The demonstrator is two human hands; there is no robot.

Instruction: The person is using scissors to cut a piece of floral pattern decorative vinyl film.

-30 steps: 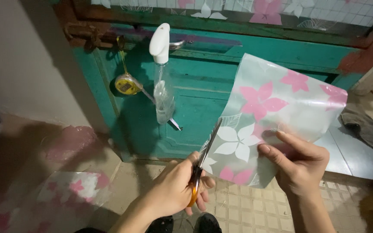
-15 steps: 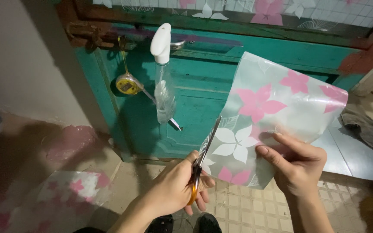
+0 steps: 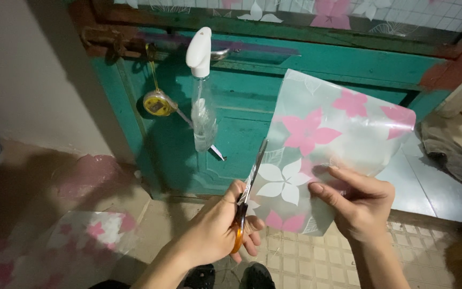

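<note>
Head view: the left hand point(image 3: 215, 227) has its grip closed through the orange handles of a pair of scissors point(image 3: 247, 195), fingers curled tight around them. The blades point up and slightly right, their edges meeting the left border of a sheet of film point(image 3: 327, 144); how far apart the blades stand cannot be told.

The right hand point(image 3: 356, 200) has its grip pinched shut on the lower right part of the film, thumb on the near face and fingers spread across it. The film is translucent, printed with pink and white flowers, and it is held up in the air between the two hands, in front of a green door point(image 3: 252, 101), its top edge curling away toward the door.

A clear spray bottle point(image 3: 201, 91) with a white head hangs on the door from the handle point(image 3: 221, 53), just left of the film. A yellow tape measure point(image 3: 157, 103) hangs farther left, with its tape running down behind the bottle.

On the floor point(image 3: 306, 257) at lower left lies another piece of flowered film point(image 3: 89, 235). A grey cloth point(image 3: 450, 152) lies at the right, well apart from the hands. Dark shoes point(image 3: 231, 275) show at the bottom edge.
</note>
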